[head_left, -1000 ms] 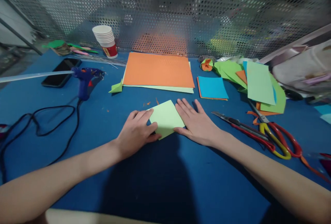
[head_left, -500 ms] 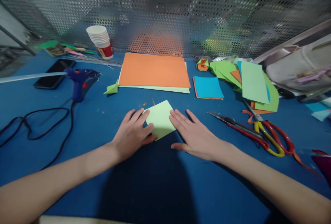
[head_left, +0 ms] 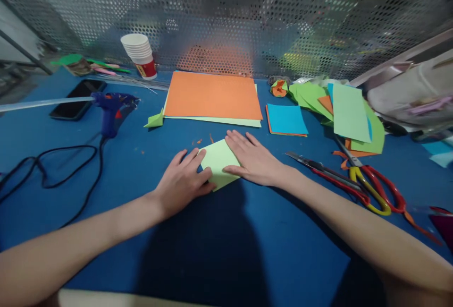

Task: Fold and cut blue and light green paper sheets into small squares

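A small sheet of light green paper (head_left: 218, 161) lies flat on the blue table (head_left: 198, 255), turned at a slant. My left hand (head_left: 186, 175) rests along its left edge, fingers spread and thumb near the lower corner. Across the right edge of the paper lies my right hand (head_left: 253, 158), flat, its fingertips at the upper right corner and its thumb over the sheet. Neither hand grips the paper; both press it against the table. The palms hide the paper's outer edges.
Orange paper sheets (head_left: 212, 94) and blue square papers (head_left: 286, 119) lie beyond my hands. Scissors (head_left: 375, 186) and a utility knife (head_left: 327, 174) are at right. A blue glue gun (head_left: 111, 111), phone (head_left: 76, 99) and stacked paper cups (head_left: 140, 56) stand or lie at left.
My right hand has slid up and slightly forward along the paper's right edge, and its thumb now covers part of the sheet. The left hand and paper have stayed nearly still.
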Demonstrator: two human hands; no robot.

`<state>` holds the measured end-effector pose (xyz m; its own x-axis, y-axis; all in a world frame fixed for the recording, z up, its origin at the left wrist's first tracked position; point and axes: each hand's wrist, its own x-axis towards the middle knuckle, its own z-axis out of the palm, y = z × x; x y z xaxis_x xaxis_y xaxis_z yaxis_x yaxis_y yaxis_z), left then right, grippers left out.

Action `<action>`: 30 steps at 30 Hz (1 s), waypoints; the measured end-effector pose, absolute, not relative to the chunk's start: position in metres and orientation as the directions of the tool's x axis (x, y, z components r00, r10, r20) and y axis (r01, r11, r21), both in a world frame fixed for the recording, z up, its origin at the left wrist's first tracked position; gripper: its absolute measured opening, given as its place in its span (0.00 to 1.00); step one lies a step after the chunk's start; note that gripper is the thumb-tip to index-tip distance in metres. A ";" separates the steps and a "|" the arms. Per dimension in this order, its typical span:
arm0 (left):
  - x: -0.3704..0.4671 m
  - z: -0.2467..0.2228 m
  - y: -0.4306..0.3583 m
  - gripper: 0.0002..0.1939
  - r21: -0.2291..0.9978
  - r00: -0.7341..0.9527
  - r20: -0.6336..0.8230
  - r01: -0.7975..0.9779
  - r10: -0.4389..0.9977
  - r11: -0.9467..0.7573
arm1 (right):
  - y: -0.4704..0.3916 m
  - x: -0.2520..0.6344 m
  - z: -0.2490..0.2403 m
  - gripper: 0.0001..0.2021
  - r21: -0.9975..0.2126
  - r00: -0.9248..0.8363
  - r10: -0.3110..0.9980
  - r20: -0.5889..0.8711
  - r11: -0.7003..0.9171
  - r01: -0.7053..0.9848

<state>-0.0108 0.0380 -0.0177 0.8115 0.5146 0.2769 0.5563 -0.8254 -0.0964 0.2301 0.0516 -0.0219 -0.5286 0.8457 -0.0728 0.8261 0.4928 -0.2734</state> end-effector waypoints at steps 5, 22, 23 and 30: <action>-0.013 -0.019 0.042 0.12 0.026 0.785 0.285 0.567 0.549 -0.824 | 0.061 0.236 -0.008 0.27 -0.311 -0.541 0.841 0.015 0.518 0.797; -0.017 -0.016 0.054 0.12 0.290 0.696 0.333 0.566 0.636 -0.772 | 0.041 0.226 0.019 0.25 -0.723 -0.310 0.931 -0.194 0.078 0.687; -0.017 -0.015 0.053 0.12 0.293 0.698 0.330 0.564 0.635 -0.772 | 0.036 0.225 0.017 0.26 -0.759 -0.276 0.941 -0.194 0.034 0.650; -0.015 -0.017 0.048 0.13 0.297 0.713 0.323 0.548 0.622 -0.782 | 0.026 0.218 0.006 0.22 -0.816 -0.183 0.966 -0.183 -0.045 0.577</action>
<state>-0.0147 0.0481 -0.0170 0.7131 0.6220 0.3233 0.5477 -0.7823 0.2968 0.2176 0.0264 0.0062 -0.1834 0.9658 -0.1831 0.5765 -0.0452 -0.8158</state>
